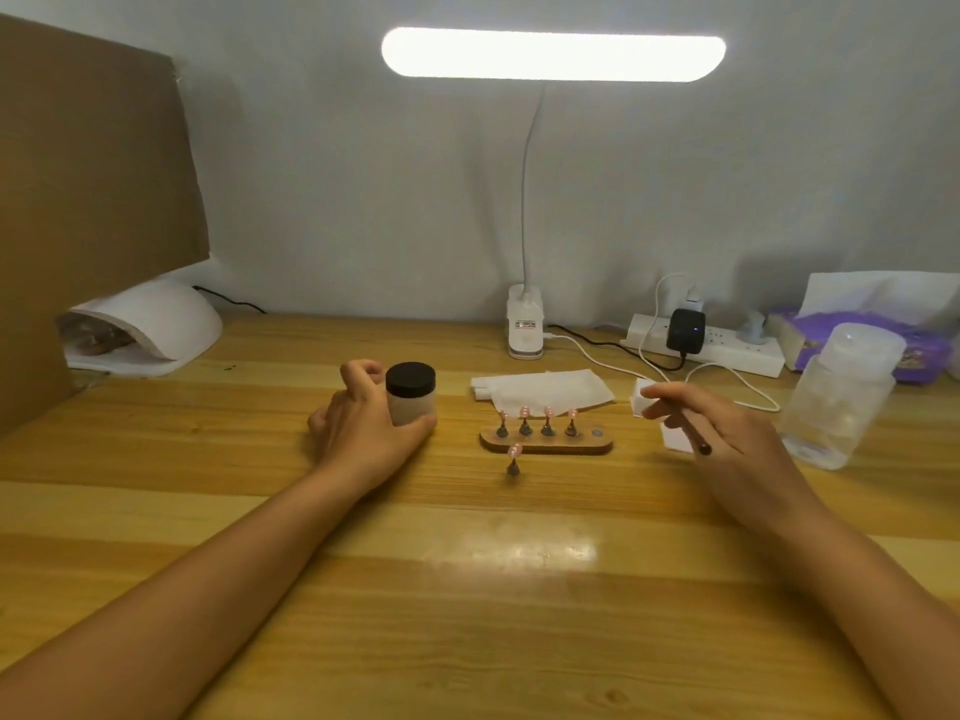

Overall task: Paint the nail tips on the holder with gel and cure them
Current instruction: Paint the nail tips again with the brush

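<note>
Fingers [358, 374] of the left hand [363, 431] grip the black-lidded jar [410, 394] left of frame centre, the right hand [727, 433] pinches the brush [693, 440], and the holder [592, 449] carrying four nail tips [524, 412] lies between them, with a fifth tip [515, 450] just below it.

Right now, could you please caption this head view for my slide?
The left hand grips a black-lidded jar and the right hand holds a brush, flanking the nail-tip holder.

A lit desk lamp [553, 54] is clipped at the back of the wooden surface [467, 589]. A white power strip [737, 353] with a black adapter [685, 330] is laid to its right. A purple tissue pack [893, 350] is seen behind a clear bottle [841, 397]; cardboard [93, 174] is propped at the left
</note>
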{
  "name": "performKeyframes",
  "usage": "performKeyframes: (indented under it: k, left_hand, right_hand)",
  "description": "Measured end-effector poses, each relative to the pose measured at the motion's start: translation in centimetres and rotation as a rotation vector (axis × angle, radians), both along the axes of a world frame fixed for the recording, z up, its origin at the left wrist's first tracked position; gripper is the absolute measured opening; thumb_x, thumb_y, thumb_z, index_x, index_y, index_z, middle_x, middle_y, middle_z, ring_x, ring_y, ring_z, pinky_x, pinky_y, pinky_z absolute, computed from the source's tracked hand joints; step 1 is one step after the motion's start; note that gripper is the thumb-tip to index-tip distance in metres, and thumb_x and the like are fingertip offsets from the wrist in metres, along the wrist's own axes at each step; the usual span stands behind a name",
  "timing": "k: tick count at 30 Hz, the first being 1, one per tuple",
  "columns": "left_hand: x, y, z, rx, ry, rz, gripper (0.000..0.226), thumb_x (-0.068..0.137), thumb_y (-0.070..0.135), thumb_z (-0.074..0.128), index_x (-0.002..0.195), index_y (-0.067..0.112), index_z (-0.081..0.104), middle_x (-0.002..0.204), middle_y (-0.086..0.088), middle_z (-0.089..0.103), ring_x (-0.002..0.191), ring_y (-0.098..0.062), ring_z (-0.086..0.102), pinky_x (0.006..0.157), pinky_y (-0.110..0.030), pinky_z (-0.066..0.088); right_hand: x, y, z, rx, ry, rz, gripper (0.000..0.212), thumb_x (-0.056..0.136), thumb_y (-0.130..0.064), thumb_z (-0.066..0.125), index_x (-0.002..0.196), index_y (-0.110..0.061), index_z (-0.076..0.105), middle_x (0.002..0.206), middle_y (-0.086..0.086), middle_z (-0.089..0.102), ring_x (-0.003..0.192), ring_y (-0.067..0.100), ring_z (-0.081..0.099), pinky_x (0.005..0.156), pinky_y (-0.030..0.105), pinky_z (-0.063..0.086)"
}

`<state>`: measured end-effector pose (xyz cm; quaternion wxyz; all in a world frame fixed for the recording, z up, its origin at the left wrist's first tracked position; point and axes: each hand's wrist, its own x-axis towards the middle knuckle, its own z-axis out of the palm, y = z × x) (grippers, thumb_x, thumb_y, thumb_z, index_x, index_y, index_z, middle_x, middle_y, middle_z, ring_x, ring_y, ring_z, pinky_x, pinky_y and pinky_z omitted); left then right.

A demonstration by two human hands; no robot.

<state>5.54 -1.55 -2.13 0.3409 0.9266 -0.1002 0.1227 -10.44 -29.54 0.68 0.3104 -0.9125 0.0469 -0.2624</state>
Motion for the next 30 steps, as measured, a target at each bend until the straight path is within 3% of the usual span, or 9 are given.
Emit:
performKeyframes:
  k: [2, 5, 8, 12, 15, 19, 22, 25, 30]
  left_hand:
    - [-0.6, 0.0, 0.5, -0.071, -0.163, 0.045, 0.083, 0.075, 0.048, 0.079, 0.135, 0.016, 0.031, 0.131, -0.004, 0.047, 0.121, -0.022, 0.046, 0.103, -0.041, 0.036]
    - [-2.5, -0.1, 1.7, -0.228, -0.538, -0.18, 0.04, 0.084, 0.032, 0.069, 0.113, 0.012, 0.049, 0.101, 0.002, 0.052, 0.086, -0.016, 0.051, 0.074, -0.033, 0.05]
    - [-5.2, -1.3, 1.8, -0.125, -0.435, -0.458, 0.014, 0.083, 0.037, 0.052, 0.087, 0.024, 0.052, 0.071, 0.012, 0.052, 0.059, -0.007, 0.05, 0.051, -0.023, 0.044]
    - [-6.2, -3.1, 0.7, 0.045, -0.094, -0.503, 0.015, 0.082, 0.041, 0.064, 0.092, 0.035, 0.055, 0.084, 0.017, 0.059, 0.071, 0.0, 0.054, 0.059, -0.015, 0.037]
    - [-5.7, -3.0, 0.5, 0.09, -0.089, -0.53, 0.015, 0.085, 0.042, 0.067, 0.097, 0.04, 0.057, 0.095, 0.02, 0.06, 0.082, 0.004, 0.053, 0.064, -0.016, 0.036]
    - [-5.3, -3.0, 0.3, 0.064, -0.066, -0.566, 0.007, 0.089, 0.044, 0.067, 0.094, 0.042, 0.063, 0.1, 0.021, 0.059, 0.074, 0.007, 0.048, 0.065, -0.017, 0.035]
    - [-5.2, -3.0, 0.3, 0.012, -0.093, -0.598, 0.013, 0.09, 0.04, 0.067, 0.086, 0.046, 0.057, 0.096, 0.023, 0.06, 0.072, 0.008, 0.051, 0.061, -0.014, 0.034]
    - [-5.2, -3.0, 0.3, -0.067, -0.125, -0.634, 0.009, 0.092, 0.038, 0.066, 0.09, 0.043, 0.059, 0.095, 0.021, 0.067, 0.075, 0.002, 0.06, 0.065, -0.018, 0.047]
    - [-5.5, -3.0, 0.4, -0.164, -0.19, -0.693, 0.008, 0.087, 0.028, 0.073, 0.093, 0.031, 0.068, 0.088, 0.017, 0.07, 0.069, -0.002, 0.06, 0.062, -0.015, 0.045]
  right_hand:
    - [0.1, 0.4, 0.2, 0.152, 0.017, 0.053, 0.037, 0.094, -0.034, 0.031, 0.117, -0.029, 0.06, 0.105, -0.015, 0.065, 0.102, 0.004, 0.06, 0.082, 0.022, 0.045]
    - [0.5, 0.5, 0.4, 0.418, -0.05, 0.062, 0.024, 0.101, -0.026, 0.042, 0.109, -0.023, 0.064, 0.105, -0.005, 0.069, 0.081, 0.012, 0.068, 0.079, 0.028, 0.053]
    - [0.7, 0.3, 0.3, 0.432, -0.066, -0.02, 0.026, 0.099, -0.006, 0.05, 0.111, -0.026, 0.061, 0.106, -0.004, 0.069, 0.069, 0.012, 0.068, 0.069, 0.028, 0.056]
    - [1.8, 0.5, -0.2, 0.117, 0.001, -0.059, 0.037, 0.097, -0.013, 0.056, 0.126, -0.034, 0.047, 0.109, -0.018, 0.062, 0.071, 0.007, 0.068, 0.071, 0.032, 0.058]
    - [3.2, 1.1, -0.6, -0.052, 0.019, -0.082, 0.028, 0.094, -0.015, 0.061, 0.115, -0.032, 0.053, 0.106, -0.017, 0.061, 0.089, 0.009, 0.064, 0.082, 0.035, 0.057]
    - [4.9, 1.4, -0.1, -0.16, 0.022, -0.14, 0.02, 0.094, -0.013, 0.061, 0.112, -0.022, 0.063, 0.109, -0.002, 0.07, 0.095, 0.016, 0.065, 0.085, 0.04, 0.057]
    - [5.2, 2.1, 0.4, -0.19, -0.029, -0.138, 0.023, 0.094, -0.009, 0.059, 0.113, -0.02, 0.065, 0.111, 0.0, 0.067, 0.101, 0.014, 0.06, 0.088, 0.037, 0.053]
    - [3.8, 4.0, 0.8, -0.053, -0.069, 0.068, 0.02, 0.09, -0.012, 0.062, 0.105, -0.025, 0.063, 0.1, -0.007, 0.064, 0.086, 0.006, 0.06, 0.076, 0.024, 0.055]
    - [1.9, 8.1, 0.0, 0.002, 0.044, 0.279, 0.029, 0.083, -0.027, 0.075, 0.109, -0.025, 0.061, 0.091, -0.016, 0.062, 0.081, 0.008, 0.061, 0.069, 0.027, 0.056]
